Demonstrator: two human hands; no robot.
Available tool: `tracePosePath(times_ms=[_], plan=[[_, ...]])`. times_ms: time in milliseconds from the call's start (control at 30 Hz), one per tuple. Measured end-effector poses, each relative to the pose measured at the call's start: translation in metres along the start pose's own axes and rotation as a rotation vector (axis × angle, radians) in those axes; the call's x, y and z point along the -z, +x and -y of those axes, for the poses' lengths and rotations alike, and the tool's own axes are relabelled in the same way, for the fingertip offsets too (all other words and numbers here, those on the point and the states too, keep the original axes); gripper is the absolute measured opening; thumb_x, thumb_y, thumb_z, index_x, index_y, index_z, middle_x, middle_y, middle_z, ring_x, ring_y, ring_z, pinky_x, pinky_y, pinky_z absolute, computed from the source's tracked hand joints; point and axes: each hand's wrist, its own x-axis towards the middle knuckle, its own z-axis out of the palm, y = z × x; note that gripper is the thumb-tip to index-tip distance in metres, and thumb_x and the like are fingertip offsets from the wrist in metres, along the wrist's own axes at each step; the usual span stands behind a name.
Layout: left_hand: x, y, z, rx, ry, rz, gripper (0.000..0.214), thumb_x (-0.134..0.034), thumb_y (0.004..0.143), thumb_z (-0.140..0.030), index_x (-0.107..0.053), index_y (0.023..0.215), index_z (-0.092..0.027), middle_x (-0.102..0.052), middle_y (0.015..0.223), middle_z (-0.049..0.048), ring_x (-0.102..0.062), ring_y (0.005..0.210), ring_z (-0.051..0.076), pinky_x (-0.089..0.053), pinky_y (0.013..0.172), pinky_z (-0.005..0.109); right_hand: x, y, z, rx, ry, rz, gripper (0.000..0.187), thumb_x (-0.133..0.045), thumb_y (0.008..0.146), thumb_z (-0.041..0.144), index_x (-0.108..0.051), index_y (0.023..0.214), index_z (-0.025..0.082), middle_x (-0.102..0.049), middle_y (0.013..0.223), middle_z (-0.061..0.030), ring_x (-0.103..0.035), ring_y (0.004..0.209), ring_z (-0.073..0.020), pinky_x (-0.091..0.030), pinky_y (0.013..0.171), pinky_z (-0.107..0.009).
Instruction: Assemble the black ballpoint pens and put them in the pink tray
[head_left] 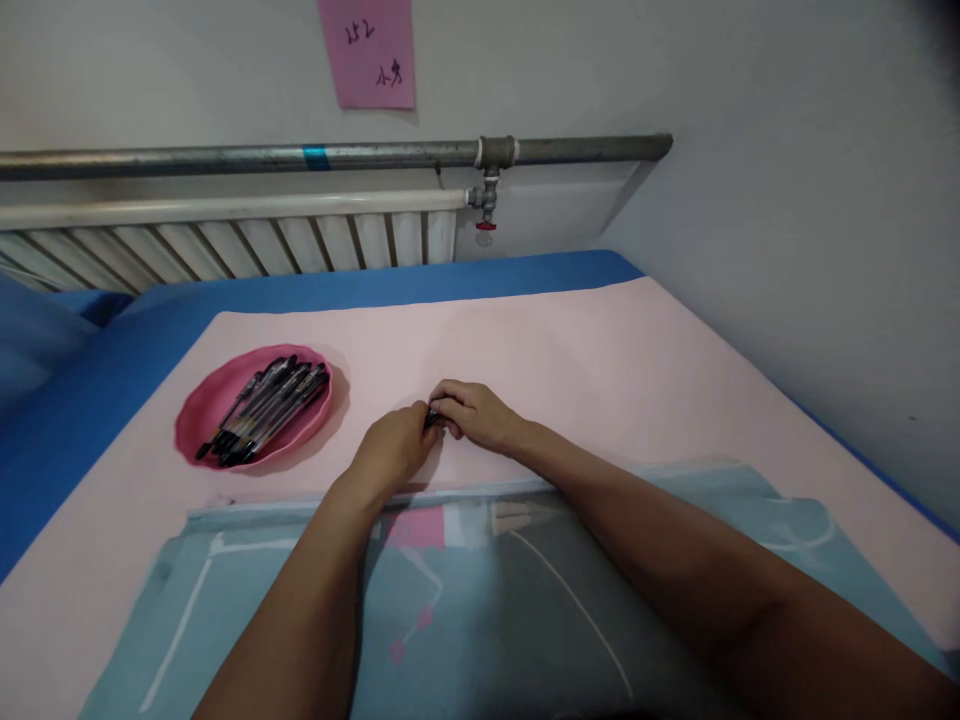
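Observation:
My left hand (399,442) and my right hand (474,412) meet above the pink sheet, fingers closed. Between their fingertips a short dark part of a pen (431,418) shows; my fingers hide the rest of it. To the left of my hands stands a pink scalloped bowl (196,405). Several clear-barrelled pens with black caps (274,405) lie slantwise in it, in a loose bundle.
The pink sheet (570,350) covers a blue surface (420,285). A light blue patterned cloth (247,600) lies under my forearms. Behind are a white radiator (285,245), a metal pipe (225,158) and a red-handled valve (486,226). A pink note (375,60) hangs on the wall.

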Motion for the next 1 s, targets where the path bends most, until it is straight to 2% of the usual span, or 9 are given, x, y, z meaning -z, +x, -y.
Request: tracePosePath(times_ms=[1000], plan=[[0.0007, -0.0013, 0.0002, -0.001, -0.012, 0.002, 0.028, -0.037, 0.087, -0.033, -0.053, 0.102, -0.016, -0.067, 0.093, 0.0107, -0.062, 0.084, 0.023, -0.042, 0.066, 0.030, 0.0006, -0.0008, 0.0019, 0.000, -0.009, 0.001, 0.012, -0.043, 0.081, 0.017, -0.054, 0.076, 0.016, -0.046, 0.047, 0.0067, -0.045, 0.046, -0.0078, -0.037, 0.050, -0.020]])
